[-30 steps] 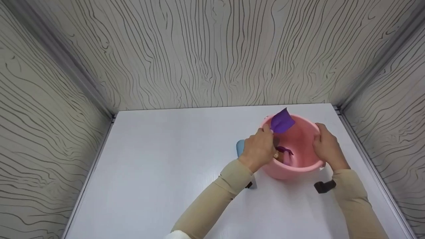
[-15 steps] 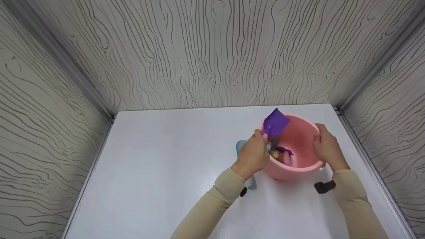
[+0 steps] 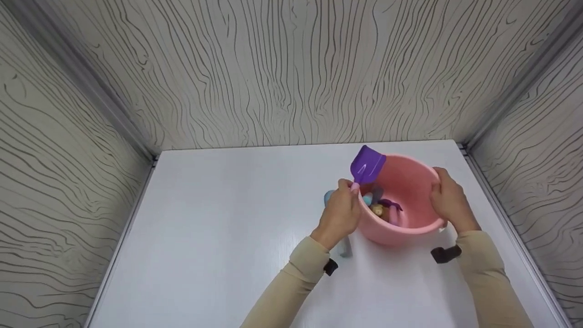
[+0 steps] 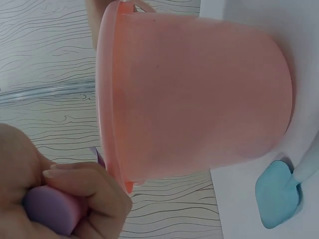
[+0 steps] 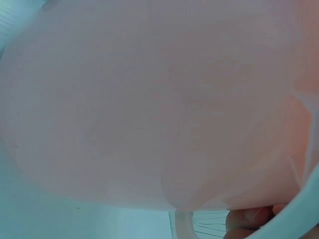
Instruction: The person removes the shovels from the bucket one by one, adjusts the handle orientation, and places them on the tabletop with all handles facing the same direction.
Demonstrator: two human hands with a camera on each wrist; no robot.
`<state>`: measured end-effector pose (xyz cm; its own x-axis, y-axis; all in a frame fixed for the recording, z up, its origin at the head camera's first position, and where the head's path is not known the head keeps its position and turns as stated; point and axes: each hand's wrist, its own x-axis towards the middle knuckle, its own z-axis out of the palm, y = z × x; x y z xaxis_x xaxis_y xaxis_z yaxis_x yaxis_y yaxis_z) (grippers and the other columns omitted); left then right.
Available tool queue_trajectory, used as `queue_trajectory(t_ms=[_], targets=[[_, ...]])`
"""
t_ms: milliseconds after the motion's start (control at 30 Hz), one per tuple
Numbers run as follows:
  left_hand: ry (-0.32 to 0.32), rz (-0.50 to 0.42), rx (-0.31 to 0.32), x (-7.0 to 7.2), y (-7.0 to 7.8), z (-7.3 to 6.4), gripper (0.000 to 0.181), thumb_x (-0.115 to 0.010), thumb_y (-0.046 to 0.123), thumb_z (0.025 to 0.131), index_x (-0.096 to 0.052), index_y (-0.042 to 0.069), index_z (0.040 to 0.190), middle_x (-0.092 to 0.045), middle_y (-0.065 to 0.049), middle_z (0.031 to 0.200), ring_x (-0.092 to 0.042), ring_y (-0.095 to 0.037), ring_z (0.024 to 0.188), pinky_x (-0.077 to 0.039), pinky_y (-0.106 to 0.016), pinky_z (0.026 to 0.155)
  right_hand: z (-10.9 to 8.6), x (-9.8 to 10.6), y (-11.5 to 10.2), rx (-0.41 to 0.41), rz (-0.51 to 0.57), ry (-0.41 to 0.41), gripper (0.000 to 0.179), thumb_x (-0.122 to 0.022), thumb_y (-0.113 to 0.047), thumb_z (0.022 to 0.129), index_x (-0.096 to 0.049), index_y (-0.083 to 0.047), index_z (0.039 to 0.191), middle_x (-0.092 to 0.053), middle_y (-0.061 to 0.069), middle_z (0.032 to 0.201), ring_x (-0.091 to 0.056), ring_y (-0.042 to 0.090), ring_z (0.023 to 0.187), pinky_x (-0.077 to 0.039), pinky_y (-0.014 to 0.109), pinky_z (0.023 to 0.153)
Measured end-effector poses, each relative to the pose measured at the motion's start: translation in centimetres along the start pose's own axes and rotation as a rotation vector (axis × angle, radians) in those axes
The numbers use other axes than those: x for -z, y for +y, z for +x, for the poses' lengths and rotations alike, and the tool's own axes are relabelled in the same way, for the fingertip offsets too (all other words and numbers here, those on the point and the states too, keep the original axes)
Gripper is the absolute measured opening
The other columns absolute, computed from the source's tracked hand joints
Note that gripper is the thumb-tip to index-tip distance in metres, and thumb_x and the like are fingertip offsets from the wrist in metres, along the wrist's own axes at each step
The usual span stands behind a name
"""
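My left hand (image 3: 339,212) grips the pink handle of a toy shovel (image 3: 368,163), its purple blade pointing up over the left rim of a pink bucket (image 3: 396,234). In the left wrist view, curled fingers wrap the handle, whose lilac end (image 4: 52,209) shows. My right hand (image 3: 452,200) holds the bucket's right rim, thumb inside. Its fingertips (image 5: 249,216) appear at the lower edge of the right wrist view, where the bucket wall fills most of the picture. Inside the bucket lie a small tan piece (image 3: 377,209), a light blue piece (image 3: 367,198) and a purple-and-pink item (image 3: 394,215).
Left of the bucket, a light blue shovel (image 4: 276,196) with a pale handle lies on the white table (image 3: 227,228), partly behind my left hand in the head view. Wood-patterned panels (image 3: 291,77) enclose the table at the back and sides.
My left hand has drawn back left and slightly toward me with the shovel, moving the purple blade from over the bucket's opening to its left rim. My right hand stays on the rim.
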<state>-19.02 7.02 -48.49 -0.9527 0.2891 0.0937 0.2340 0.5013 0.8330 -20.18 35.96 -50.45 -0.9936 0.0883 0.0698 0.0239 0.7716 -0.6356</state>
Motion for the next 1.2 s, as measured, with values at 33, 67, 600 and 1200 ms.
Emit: queue_trajectory(t_ms=[33, 67, 600, 1200], targets=[[0.002, -0.014, 0.004, 0.0, -0.2, -0.1, 0.035, -0.037, 0.024, 0.117, -0.049, -0.003, 0.136, -0.068, -0.01, 0.101, -0.057, -0.01, 0.08, -0.05, -0.022, 0.07, 0.0, 0.0, 0.0, 0.0, 0.0, 0.002, 0.046, -0.031, -0.013, 0.113, -0.037, 0.006, 0.154, -0.052, 0.044, 0.141, -0.061, 0.058, 0.115, -0.048, 0.071, 0.094], [0.004, -0.031, 0.009, 0.1, -0.4, -0.1, 0.036, -0.038, 0.025, 0.117, -0.049, -0.003, 0.138, -0.066, -0.009, 0.1, -0.057, -0.01, 0.08, -0.05, -0.022, 0.07, 0.1, 0.0, 0.0, 0.001, -0.001, 0.003, 0.046, -0.031, -0.013, 0.113, -0.037, 0.006, 0.154, -0.052, 0.044, 0.141, -0.061, 0.058, 0.114, -0.048, 0.071, 0.094], [0.165, -0.187, -0.015, -0.5, -5.6, -1.8, 0.029, -0.038, 0.014, 0.116, -0.05, -0.006, 0.133, -0.058, -0.004, 0.091, -0.05, -0.007, 0.075, -0.046, -0.024, 0.068, -0.1, -0.1, -0.1, -0.007, -0.003, 0.004, 0.047, -0.031, -0.011, 0.112, -0.035, 0.008, 0.155, -0.051, 0.045, 0.141, -0.062, 0.058, 0.114, -0.049, 0.071, 0.094], [0.314, -0.241, 0.187, -3.7, -11.1, -3.3, 0.026, -0.054, 0.004, 0.108, -0.05, -0.005, 0.132, -0.062, -0.009, 0.098, -0.055, -0.012, 0.081, -0.052, -0.03, 0.073, 0.1, -0.2, -0.1, -0.017, 0.015, -0.009, 0.048, -0.031, -0.012, 0.113, -0.034, 0.008, 0.157, -0.052, 0.045, 0.142, -0.065, 0.054, 0.11, -0.054, 0.063, 0.087]])
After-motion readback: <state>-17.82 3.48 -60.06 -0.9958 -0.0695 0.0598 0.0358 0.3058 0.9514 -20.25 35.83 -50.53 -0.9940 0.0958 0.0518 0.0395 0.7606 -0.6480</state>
